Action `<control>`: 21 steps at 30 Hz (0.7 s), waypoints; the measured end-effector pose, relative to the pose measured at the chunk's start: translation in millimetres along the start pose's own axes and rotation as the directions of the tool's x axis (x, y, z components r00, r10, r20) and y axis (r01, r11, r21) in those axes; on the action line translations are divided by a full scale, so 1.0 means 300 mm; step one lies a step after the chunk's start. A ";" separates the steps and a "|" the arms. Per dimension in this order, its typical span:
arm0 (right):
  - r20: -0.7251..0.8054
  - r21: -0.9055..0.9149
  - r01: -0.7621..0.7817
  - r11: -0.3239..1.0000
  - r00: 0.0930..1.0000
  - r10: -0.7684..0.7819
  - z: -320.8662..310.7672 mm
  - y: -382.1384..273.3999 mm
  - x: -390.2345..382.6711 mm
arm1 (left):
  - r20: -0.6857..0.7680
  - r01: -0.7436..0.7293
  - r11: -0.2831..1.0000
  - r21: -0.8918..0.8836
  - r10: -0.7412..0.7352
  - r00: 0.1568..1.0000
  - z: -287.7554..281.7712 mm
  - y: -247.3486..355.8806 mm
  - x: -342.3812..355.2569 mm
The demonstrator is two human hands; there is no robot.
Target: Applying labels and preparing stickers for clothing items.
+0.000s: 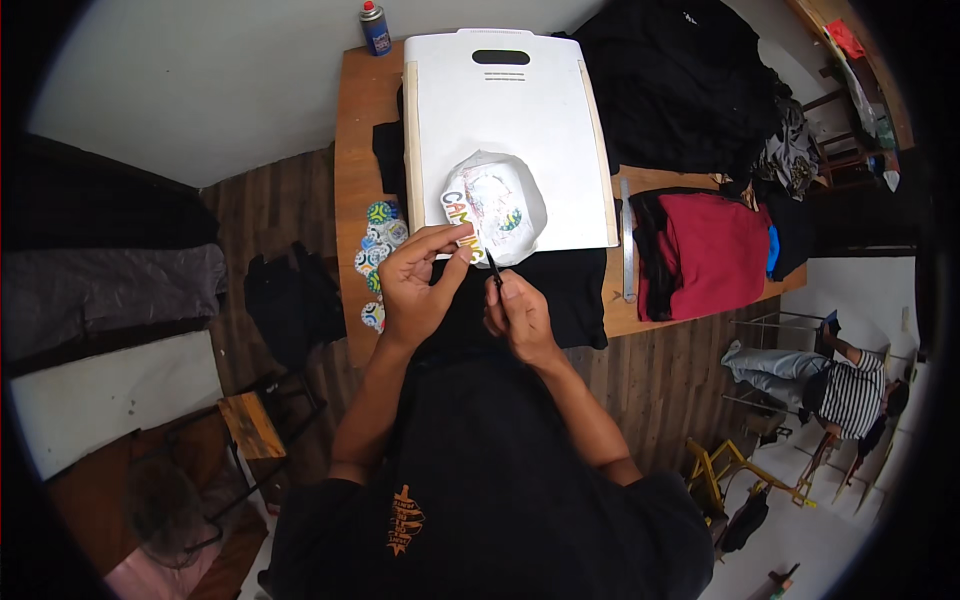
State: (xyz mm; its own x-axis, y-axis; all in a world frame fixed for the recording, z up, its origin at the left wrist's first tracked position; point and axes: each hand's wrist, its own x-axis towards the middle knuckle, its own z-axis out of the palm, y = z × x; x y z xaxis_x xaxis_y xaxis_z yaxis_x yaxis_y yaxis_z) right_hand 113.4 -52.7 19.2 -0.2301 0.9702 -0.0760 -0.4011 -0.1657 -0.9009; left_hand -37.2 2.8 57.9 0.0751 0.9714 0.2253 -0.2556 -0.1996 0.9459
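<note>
My left hand [415,285] pinches the near left edge of a round, crinkled white sheet [527,190] between thumb and fingers. Colourful lettering runs along that edge, and a small green round print shows nearer the middle. In my right hand [522,315] is a thin black pointed tool [494,266]; its tip meets the sheet's near edge, right beside my left fingertips. Whether it is a knife or tweezers I cannot tell. Beneath the sheet lies a white board [500,110] with an oval handle slot. Black fabric [575,290] sticks out from under the board's near side.
Several round printed patches [382,238] line the wooden table's [365,100] left side. A red-capped spray can [375,30] stands at the far left corner. Right of the board are a metal ruler [628,240], red folded cloth [712,245] and piled black garments [670,85]. People appear at lower left and right.
</note>
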 end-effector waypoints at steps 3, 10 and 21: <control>-0.004 0.036 -0.006 0.999 1.000 0.007 0.003 -0.001 -0.001 | 0.001 0.001 1.000 -0.004 -0.001 1.000 0.003 0.004 0.003; 0.000 0.064 -0.013 0.998 1.000 0.013 0.000 -0.004 -0.001 | 0.010 -0.021 0.999 0.039 0.020 1.000 0.008 0.010 0.009; -0.011 0.035 -0.012 0.999 1.000 0.013 0.003 -0.006 0.002 | 0.013 -0.014 0.998 0.064 0.013 1.000 0.007 0.008 0.005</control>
State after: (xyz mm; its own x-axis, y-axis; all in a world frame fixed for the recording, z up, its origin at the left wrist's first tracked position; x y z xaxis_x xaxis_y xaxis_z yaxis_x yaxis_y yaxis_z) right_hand 113.2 -52.1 21.0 -0.2258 0.9698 -0.0920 -0.4286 -0.1837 -0.8846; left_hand -35.7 3.6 61.0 0.0837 0.9670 0.2408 -0.1948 -0.2211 0.9556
